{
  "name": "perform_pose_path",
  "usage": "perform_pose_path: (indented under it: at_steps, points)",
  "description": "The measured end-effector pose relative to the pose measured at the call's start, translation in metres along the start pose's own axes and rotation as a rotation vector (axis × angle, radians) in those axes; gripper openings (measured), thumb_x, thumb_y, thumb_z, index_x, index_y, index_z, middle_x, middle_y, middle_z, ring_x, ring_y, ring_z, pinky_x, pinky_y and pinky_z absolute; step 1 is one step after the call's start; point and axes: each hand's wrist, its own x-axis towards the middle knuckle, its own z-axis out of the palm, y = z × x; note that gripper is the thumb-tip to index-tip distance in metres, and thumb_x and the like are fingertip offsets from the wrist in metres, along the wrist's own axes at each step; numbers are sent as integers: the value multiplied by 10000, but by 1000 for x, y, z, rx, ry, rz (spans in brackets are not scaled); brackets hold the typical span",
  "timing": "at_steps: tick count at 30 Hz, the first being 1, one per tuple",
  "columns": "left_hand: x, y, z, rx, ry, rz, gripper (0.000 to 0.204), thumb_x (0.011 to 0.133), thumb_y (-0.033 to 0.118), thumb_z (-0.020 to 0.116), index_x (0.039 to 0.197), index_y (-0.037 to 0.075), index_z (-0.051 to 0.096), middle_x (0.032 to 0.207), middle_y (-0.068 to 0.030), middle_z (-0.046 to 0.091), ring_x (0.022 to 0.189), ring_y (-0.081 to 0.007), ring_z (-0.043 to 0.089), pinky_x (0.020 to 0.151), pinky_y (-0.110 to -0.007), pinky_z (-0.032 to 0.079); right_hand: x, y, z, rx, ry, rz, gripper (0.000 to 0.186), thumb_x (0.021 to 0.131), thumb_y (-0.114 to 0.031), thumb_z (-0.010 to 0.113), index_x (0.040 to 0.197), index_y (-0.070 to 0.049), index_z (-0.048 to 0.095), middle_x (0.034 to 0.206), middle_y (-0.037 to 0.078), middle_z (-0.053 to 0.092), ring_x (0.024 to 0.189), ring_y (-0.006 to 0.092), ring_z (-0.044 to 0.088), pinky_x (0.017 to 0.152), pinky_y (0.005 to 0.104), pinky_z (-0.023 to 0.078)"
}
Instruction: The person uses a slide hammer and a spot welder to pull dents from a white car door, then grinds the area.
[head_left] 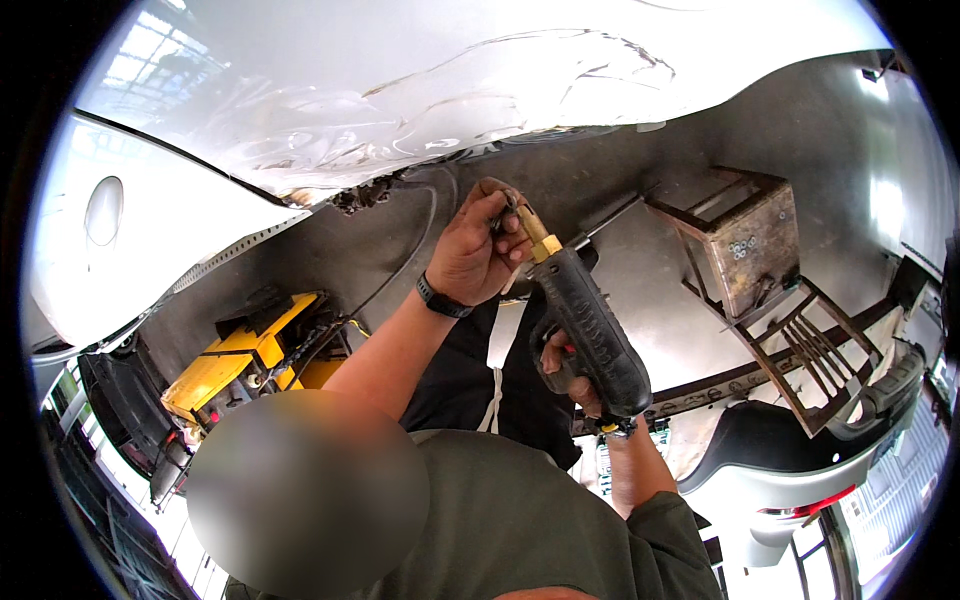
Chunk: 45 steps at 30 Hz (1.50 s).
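My right hand [568, 372] grips the handle of a black pistol-shaped tool [592, 325] that points up and to the left. At its front end is a brass tip [537, 236]. My left hand [472, 252], with a black band on the wrist, has its fingers closed around that brass tip and the small part in front of it. Both hands are held just below a dented white car body panel [400, 90] that fills the top of the view. The panel's lower edge looks torn and rusty near my left hand.
A yellow machine [250, 350] with cables stands on the concrete floor at the left. A rusty metal box stand [750, 240] and a metal frame [810, 350] are at the right. A white bumper with a red light [800, 495] lies lower right.
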Motion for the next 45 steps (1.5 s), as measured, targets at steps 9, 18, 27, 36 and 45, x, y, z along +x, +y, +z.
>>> perform_pose_path:
  at_steps: [9, 18, 27, 36, 45]
  points:
    - [1, 1, -3, 110, -53, 30, 153, 1086, 217, 523, 1158, 119, 616, 888, -1, 541, 709, -97, 496, 642, -267, 485, 3, -2, 5, -58, -133, -170, 530, 877, -150, 803, 1323, 15, 568, 1121, 136, 664, 980, 207, 674, 769, 202, 628]
    - [8, -2, -15, 109, -87, 45, 190, 1100, 221, 480, 1163, 108, 620, 914, -7, 585, 679, -98, 499, 662, -277, 497, 19, -1, 7, -196, -1, -144, 366, 915, -126, 758, 1242, -9, 640, 1011, 117, 706, 807, 177, 692, 703, 302, 607]
    - [37, 1, -30, 293, 263, 78, 224, 1065, 310, 538, 1178, 130, 609, 1003, -8, 617, 881, -165, 618, 799, -313, 546, 55, -30, 32, -899, 81, -234, 390, 815, -63, 861, 1149, -14, 666, 916, -2, 665, 820, 84, 623, 755, 257, 517]
    - [49, 9, 2, 107, 94, 12, 257, 1085, 322, 480, 1184, 123, 609, 956, -26, 621, 848, -189, 629, 783, -369, 541, 69, -43, 32, -1077, 126, -327, 308, 778, -25, 855, 1039, -10, 692, 897, 13, 661, 780, 108, 609, 707, 275, 494]
    - [50, 2, 7, 554, 229, 152, 280, 1092, 329, 455, 1179, 108, 604, 940, -34, 612, 818, -189, 603, 783, -364, 533, 68, -51, 27, -1115, 121, -274, 333, 733, -19, 874, 1014, -8, 697, 889, 30, 663, 782, 122, 616, 711, 281, 495]
